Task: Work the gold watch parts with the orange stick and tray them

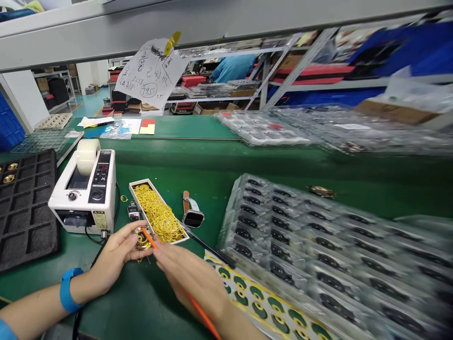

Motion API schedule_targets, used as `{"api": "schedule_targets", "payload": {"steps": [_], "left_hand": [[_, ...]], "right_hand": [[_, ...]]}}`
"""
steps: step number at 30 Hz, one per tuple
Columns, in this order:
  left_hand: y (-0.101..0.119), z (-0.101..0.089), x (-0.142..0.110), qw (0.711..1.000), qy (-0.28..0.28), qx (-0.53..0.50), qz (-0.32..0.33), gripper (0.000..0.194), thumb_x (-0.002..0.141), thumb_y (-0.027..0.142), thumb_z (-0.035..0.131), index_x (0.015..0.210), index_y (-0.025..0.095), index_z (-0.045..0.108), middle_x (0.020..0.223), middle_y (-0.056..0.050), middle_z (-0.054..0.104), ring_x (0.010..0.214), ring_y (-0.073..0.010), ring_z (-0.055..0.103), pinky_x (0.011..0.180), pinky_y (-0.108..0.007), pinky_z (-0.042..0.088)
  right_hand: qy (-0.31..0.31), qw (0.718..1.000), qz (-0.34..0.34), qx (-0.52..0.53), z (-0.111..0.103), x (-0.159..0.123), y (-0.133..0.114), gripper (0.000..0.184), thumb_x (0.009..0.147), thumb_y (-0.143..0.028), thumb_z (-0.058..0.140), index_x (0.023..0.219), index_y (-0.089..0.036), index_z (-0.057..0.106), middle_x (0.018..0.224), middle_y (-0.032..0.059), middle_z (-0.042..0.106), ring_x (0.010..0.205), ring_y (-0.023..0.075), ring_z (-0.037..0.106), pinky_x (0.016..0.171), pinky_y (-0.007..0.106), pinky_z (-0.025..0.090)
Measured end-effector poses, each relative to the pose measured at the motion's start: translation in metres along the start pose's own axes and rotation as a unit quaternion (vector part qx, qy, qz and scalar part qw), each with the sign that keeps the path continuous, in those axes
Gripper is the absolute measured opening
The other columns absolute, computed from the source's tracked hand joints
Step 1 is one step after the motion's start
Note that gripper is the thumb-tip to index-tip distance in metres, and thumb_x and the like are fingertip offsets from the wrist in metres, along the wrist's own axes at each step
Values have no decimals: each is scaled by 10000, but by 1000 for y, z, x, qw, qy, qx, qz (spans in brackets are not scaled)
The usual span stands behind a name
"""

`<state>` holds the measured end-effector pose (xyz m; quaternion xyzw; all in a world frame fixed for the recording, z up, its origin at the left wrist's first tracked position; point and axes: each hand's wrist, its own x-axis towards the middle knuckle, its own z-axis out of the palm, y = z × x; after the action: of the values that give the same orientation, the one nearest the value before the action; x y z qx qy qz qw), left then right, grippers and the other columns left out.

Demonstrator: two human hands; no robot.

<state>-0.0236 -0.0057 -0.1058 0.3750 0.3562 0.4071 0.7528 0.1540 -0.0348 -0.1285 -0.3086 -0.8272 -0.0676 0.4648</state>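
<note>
In the head view, holds a round gold piece in the left hand, with thumb and fingers close around its edge. Pinches an orange stick in the right hand, with its tip at the face of the round gold piece. Wears a blue band on the left wrist. Has the round gold piece over the green table, by the near end of a long box full of yellow rings. To the left, shows a white tape machine and a black tray. To the right, shows a watch, a sticker sheet and a clear tray with black parts.
</note>
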Motion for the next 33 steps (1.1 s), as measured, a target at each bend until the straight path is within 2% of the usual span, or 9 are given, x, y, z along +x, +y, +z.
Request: {"api": "schedule_targets", "payload": {"steps": [2,5,10,14,18,21,25,29,33], "left_hand": [[1,0,1,1000,7,6,-7,449,731,422,738,1116,201,670,1035,-80,690,1012,-237,637,890,-342,522],[2,0,4,999,27,37,-14,495,709,437,746,1110,159,663,951,-83,706,934,-225,662,827,-323,544],[4,3,6,995,44,88,-17,512,632,379,801,1029,111,621,827,-72,716,781,-193,700,679,-251,557],[4,5,6,991,38,129,-11,378,655,299,762,924,108,575,746,-61,703,675,-178,705,547,-199,528],[0,5,3,986,22,163,15,240,674,202,689,834,134,523,640,-16,660,554,-141,667,431,-154,458],[-3,4,3,985,19,172,28,193,707,205,637,823,145,495,628,-13,647,508,-132,642,383,-147,419],[-5,5,2,982,27,181,49,187,748,255,609,860,138,515,676,-13,633,570,-133,651,469,-188,501],[-9,8,-1,971,21,220,87,261,758,227,590,1001,138,557,843,-36,644,745,-141,661,684,-237,554],[-15,8,-6,943,13,317,103,405,798,189,511,1198,130,527,847,-56,674,789,-164,662,677,-224,534]], "right_hand": [[-44,996,-70,-38,-1,-1,2,322,923,-36,360,1141,-51,595,1032,157,705,1034,254,646,875,367,563],[-75,992,-93,-41,-4,1,3,344,922,-32,318,1121,-25,598,1054,177,691,1061,278,625,879,392,550],[28,999,25,34,-12,2,5,329,891,-42,448,1188,-125,562,943,110,678,892,187,639,737,302,554],[101,984,130,61,-18,1,5,355,909,-79,397,1208,-185,557,962,91,614,867,190,602,698,317,513],[86,984,158,-10,-17,1,4,298,927,-147,362,1078,-179,618,1009,104,557,914,215,565,738,352,489],[87,989,119,-19,-11,1,2,268,951,-149,331,956,-164,598,900,89,579,855,198,580,723,328,485],[38,994,94,-40,3,2,-9,192,963,-140,387,953,-144,578,634,7,539,531,125,514,487,233,398],[26,990,128,-55,15,4,-16,99,921,-114,495,921,-146,589,693,29,614,588,129,579,537,234,421],[36,986,157,-49,19,4,-14,80,914,-116,507,897,-156,574,722,36,634,630,141,603,584,240,447]]}}
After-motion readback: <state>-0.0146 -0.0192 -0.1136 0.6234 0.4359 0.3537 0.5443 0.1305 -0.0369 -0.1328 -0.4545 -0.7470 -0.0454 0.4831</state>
